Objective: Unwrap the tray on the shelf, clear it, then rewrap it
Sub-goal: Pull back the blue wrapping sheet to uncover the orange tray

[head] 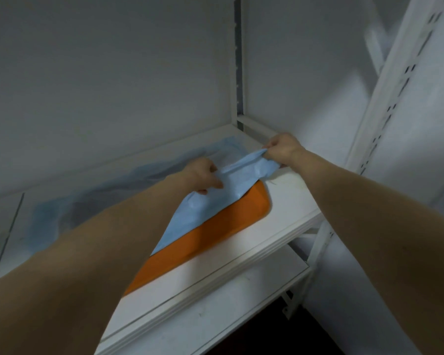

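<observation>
An orange tray (210, 234) lies flat on the white shelf (287, 216), its front and right rim bare. A light blue wrap sheet (215, 198) covers its far side and runs up toward the shelf's back corner. My left hand (203, 175) pinches the sheet near the middle of the tray's far side. Further right, near the back corner, my right hand (282, 149) grips a bunched end of the same sheet and holds it lifted off the shelf. My left forearm hides the tray's left part and whatever lies on it.
The shelf's white back wall reflects the blue sheet. A slotted white upright (385, 116) stands at the right, and another post (237, 60) marks the back corner. A lower white shelf (215, 321) sits below the front edge, with dark floor beneath.
</observation>
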### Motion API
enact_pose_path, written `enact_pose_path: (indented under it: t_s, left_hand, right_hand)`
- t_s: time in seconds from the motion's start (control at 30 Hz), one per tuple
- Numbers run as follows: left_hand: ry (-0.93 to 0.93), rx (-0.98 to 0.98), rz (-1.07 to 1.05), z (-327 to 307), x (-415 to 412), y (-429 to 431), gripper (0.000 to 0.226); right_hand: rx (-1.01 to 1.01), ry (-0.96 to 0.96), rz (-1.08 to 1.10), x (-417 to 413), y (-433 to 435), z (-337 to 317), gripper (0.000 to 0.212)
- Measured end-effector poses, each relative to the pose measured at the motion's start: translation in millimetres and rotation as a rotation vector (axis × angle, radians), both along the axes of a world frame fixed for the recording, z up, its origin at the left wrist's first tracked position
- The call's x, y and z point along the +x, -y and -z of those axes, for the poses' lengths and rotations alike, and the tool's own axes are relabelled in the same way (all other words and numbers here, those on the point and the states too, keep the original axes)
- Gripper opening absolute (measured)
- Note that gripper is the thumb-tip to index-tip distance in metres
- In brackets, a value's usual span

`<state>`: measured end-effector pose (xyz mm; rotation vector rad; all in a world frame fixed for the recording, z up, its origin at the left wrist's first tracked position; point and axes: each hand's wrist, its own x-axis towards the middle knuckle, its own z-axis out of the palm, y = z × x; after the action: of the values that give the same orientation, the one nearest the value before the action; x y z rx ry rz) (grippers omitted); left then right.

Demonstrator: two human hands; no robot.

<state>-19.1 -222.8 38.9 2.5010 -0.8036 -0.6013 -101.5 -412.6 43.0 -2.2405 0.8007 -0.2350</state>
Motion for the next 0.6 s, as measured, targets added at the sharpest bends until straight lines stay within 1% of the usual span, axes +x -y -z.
enact_pose_path:
  t_s: [0.03,0.1,0.27,0.37,0.47,0.6]
  left_hand:
    - [-0.005,-0.063,0.006,-1.5,-1.7,7.5,0.053]
    - [-0.033,-0.167,-0.001,-3.1,-2.4,22.9,0.049]
    - [-0.064,-0.247,-0.092,-6.2,2.1,43.4,0.023]
    - [-0.099,-0.261,-0.157,-6.2,8.8,47.2,0.033]
    - [-0.182,-0.259,-0.236,-6.6,10.5,49.1,0.035]
    - [-0.243,-0.210,-0.283,-5.6,13.2,49.3,0.039]
  right_hand:
    - [0.052,0.022,-0.004,2.0,0.0,-1.1,0.020]
    - [0.142,0.071,0.005,5.3,1.7,-4.5,0.011]
    - [0.354,0.155,0.081,7.4,16.9,2.3,0.021]
    - [0.532,0.208,0.093,9.1,24.3,12.5,0.031]
    - [0.553,0.243,0.070,11.9,25.9,14.8,0.025]
    - [0.532,0.221,0.053,19.7,26.2,14.3,0.012]
